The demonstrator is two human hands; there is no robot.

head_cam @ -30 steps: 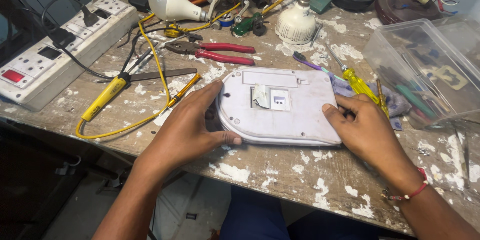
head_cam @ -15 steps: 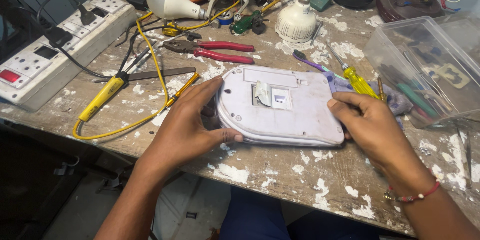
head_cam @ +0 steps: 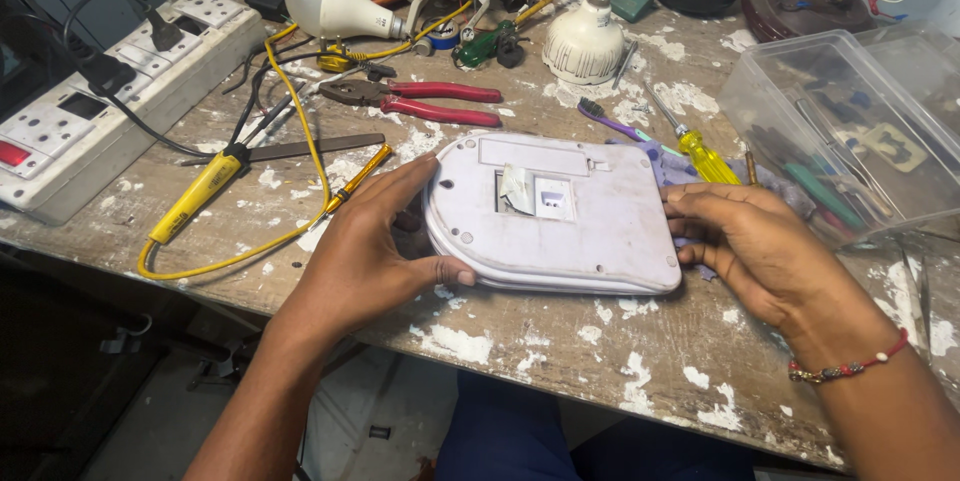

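Note:
A flat white plastic device (head_cam: 600, 231) with rounded corners lies underside up on the worn workbench (head_cam: 560, 361), showing a small square recess in its middle. My left hand (head_cam: 365, 251) grips its left edge, thumb along the front rim. On the device's right edge rests my right hand (head_cam: 765, 246), fingers curled against the side. A red bead bracelet (head_cam: 850, 366) sits on my right wrist.
Behind the device lie red-handled pliers (head_cam: 420, 101), a yellow-handled screwdriver (head_cam: 705, 156), two white bulbs (head_cam: 335, 6) (head_cam: 585, 41) and a yellow-handled tool with its yellow cord (head_cam: 195, 201). A white switch board (head_cam: 110, 101) is at the left. A clear plastic box of tools (head_cam: 850, 131) stands at the right.
My right hand has slid back along the right edge of the device and off its top. My left hand keeps its hold, and the device has barely shifted.

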